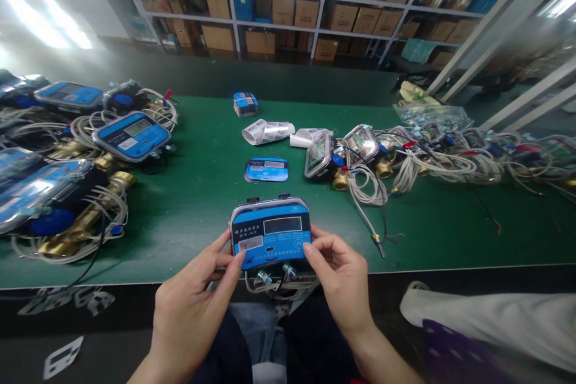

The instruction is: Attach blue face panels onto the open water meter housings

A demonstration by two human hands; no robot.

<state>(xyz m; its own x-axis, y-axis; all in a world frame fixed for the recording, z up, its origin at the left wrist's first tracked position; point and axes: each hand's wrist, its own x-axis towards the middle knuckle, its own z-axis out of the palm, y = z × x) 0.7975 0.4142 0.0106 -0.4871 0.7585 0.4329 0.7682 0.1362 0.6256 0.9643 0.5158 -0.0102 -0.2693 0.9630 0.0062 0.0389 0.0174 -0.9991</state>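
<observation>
At the table's near edge, a meter with a blue and black faceplate and a small display faces up between my hands. My left hand grips its left side, thumb on the lower left corner near a small white label. On the right side, my right hand pinches the edge with its thumb on the blue face. Metal fittings and grey cable hang below the meter. Just beyond it lie blue faceplate labels on the green table.
Meters with blue faces, brass pipes and coiled cables crowd the left. On the right stand meters without blue faces and more cables. Rolled backing sheets and a banded label stack lie farther back. A person's light sleeve shows at right.
</observation>
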